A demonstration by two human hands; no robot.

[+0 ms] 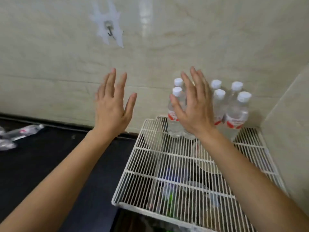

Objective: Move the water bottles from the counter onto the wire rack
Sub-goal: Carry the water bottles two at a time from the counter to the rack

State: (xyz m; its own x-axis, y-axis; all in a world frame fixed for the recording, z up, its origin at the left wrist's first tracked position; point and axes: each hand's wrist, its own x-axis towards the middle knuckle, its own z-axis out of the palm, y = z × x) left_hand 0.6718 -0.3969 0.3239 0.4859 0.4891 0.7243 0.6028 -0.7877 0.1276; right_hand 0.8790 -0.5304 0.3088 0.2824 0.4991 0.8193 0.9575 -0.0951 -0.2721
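Observation:
Several clear water bottles (236, 113) with white caps and red labels stand upright in a cluster at the far end of the white wire rack (150, 164), against the wall. My right hand (194, 106) is raised in front of the cluster with fingers straight and spread, hiding part of it and holding nothing. My left hand (112, 104) is raised over the dark counter (41, 164), left of the rack, fingers straight and empty. More bottles (21, 131) lie on their sides on the counter at the far left edge.
A beige tiled wall runs behind the counter, with a small metal hook (109, 30) stuck on it. A side wall (287, 131) closes the corner to the right of the rack. Blurred items show beneath the rack's wires.

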